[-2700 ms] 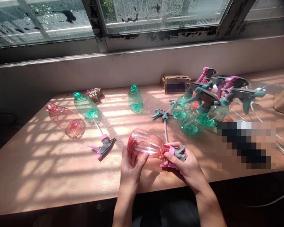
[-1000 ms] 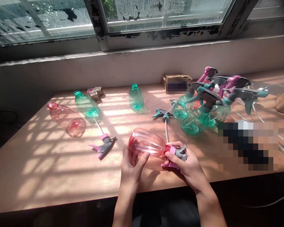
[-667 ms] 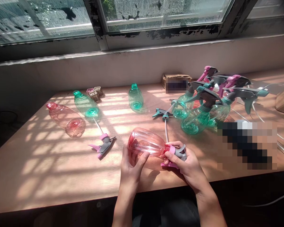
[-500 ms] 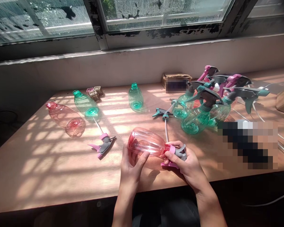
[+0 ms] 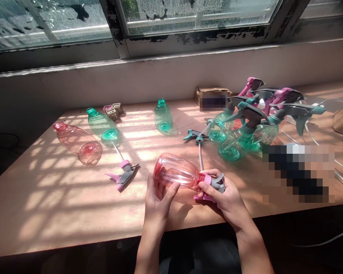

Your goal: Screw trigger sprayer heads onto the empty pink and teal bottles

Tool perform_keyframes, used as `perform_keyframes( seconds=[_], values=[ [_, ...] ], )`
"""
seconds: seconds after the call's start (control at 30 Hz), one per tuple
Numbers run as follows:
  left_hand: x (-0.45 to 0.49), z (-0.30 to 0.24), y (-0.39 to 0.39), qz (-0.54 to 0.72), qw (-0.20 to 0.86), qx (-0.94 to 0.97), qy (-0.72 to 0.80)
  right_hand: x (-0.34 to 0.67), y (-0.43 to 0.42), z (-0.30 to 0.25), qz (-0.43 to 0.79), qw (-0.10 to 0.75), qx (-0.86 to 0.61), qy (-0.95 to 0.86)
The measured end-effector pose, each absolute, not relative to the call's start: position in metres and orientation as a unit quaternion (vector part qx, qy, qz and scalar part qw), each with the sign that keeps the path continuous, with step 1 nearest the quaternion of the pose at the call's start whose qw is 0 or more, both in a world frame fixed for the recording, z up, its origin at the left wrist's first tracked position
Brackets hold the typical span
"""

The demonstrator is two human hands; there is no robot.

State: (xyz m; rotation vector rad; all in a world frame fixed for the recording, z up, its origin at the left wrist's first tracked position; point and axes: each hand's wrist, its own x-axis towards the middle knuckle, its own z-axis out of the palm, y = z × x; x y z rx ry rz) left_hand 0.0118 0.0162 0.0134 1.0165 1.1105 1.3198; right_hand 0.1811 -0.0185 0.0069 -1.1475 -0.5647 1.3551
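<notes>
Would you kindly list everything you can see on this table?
held pink bottle: one, clear pink, near edge
pink trigger head: one, pink and grey, at that bottle's neck
empty pink bottle: one, lying far left
empty green bottles: two, lying left and middle
loose trigger heads: two, pink-grey and teal, mid-table
assembled spray bottles: several, mostly green, right
cardboard box: one, brown, by the wall
table: one, wooden
left hand: grips held bottle's body
right hand: grips trigger head

A spray bottle [image 5: 175, 176] sits over the table's [image 5: 45, 213] front edge, a loose trigger sprayer [image 5: 125, 176] left of it. Empty bottles [image 5: 101, 125] lie behind on the left. Assembled spray bottles [image 5: 237, 142] cluster behind on the right, before a cardboard box [image 5: 213, 91].
</notes>
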Motion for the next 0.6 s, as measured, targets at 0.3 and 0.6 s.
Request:
perform_keyframes(
  seconds=[0.3,0.6],
  values=[
    [0.0127,0.0151,0.0161,0.552,0.541,0.429,0.467,0.1814,-0.0185,0.0061,0.587,0.596,-0.491,-0.242],
    [0.0121,0.0143,0.0161,0.552,0.541,0.43,0.467,0.1805,-0.0182,0.0061,0.578,0.599,-0.495,-0.248]
  ],
)
